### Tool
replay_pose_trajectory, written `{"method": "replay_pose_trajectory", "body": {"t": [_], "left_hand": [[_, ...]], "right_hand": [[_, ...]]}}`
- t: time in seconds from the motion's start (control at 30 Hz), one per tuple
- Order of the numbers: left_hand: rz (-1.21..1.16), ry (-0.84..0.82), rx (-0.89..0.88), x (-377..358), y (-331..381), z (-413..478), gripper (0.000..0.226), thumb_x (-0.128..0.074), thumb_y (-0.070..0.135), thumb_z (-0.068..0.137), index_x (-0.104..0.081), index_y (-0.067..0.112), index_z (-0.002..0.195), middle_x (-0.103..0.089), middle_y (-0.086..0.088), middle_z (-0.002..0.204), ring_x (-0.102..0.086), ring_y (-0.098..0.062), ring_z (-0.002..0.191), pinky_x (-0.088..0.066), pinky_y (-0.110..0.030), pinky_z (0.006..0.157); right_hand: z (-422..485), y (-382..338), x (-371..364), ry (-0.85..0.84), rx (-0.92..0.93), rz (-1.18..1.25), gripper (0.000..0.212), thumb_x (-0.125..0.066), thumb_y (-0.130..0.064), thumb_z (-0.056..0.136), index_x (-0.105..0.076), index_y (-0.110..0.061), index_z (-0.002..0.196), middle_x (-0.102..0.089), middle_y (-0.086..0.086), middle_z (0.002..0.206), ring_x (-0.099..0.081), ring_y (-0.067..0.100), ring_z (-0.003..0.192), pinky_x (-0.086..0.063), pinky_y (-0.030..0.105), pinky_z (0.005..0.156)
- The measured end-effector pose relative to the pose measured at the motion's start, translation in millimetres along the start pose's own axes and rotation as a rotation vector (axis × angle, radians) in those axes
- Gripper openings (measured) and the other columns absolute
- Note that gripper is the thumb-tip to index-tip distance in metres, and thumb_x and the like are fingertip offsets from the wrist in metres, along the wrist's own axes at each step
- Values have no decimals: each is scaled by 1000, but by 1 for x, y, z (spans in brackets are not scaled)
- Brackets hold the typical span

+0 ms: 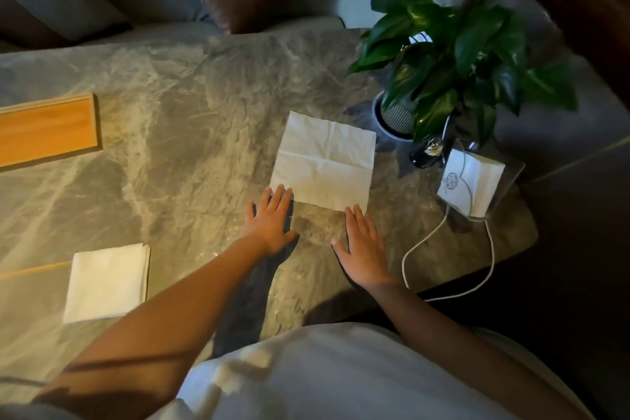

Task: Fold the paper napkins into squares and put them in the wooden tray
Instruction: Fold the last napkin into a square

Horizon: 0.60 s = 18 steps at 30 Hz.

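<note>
Paper napkin (324,160) lies unfolded on the table (170,95), directly beyond both hands. The left hand (271,220) and right hand (363,245) rest flat, fingers (282,198) straight and slightly apart, with the tips touching its near corners. The coming fold probably lifts this edge away from the person.

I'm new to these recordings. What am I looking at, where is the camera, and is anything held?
No machine here: a person works bare-handed, and the one picture comes from a camera on their head, looking down. The left hand and right hand lie flat on the marble table, fingers straight, tips at the near corners of an unfolded napkin. Nothing is held. A folded napkin lies near left, the wooden tray far left, a potted plant and a clear napkin holder right.
</note>
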<state>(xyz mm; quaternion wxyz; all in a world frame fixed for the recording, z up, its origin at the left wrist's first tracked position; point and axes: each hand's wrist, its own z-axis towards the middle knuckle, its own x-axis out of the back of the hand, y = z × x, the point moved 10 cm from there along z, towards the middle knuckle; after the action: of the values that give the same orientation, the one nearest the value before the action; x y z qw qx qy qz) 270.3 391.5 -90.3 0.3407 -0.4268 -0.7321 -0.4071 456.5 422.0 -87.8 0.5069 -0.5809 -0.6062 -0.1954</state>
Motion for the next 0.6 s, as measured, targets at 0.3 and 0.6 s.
{"method": "replay_pose_trajectory", "body": {"t": [0.3,0.6], "left_hand": [[106,73,63,4,0,-4,86,-62,51,81,-12,24,146,-28,-3,144,-27,-25,136,-17,-47,111],[0,276,150,6,-32,-48,47,-60,43,85,-48,32,128,-50,1,118,-42,-23,114,-27,-38,97]], "right_hand": [[7,19,-2,-10,13,-128,75,-45,-45,95,0,-28,153,3,-7,163,1,22,149,-6,50,118],[-6,-5,9,178,130,-72,35,-61,-25,89,-54,-27,123,-51,-2,122,-41,21,121,-35,38,101]]}}
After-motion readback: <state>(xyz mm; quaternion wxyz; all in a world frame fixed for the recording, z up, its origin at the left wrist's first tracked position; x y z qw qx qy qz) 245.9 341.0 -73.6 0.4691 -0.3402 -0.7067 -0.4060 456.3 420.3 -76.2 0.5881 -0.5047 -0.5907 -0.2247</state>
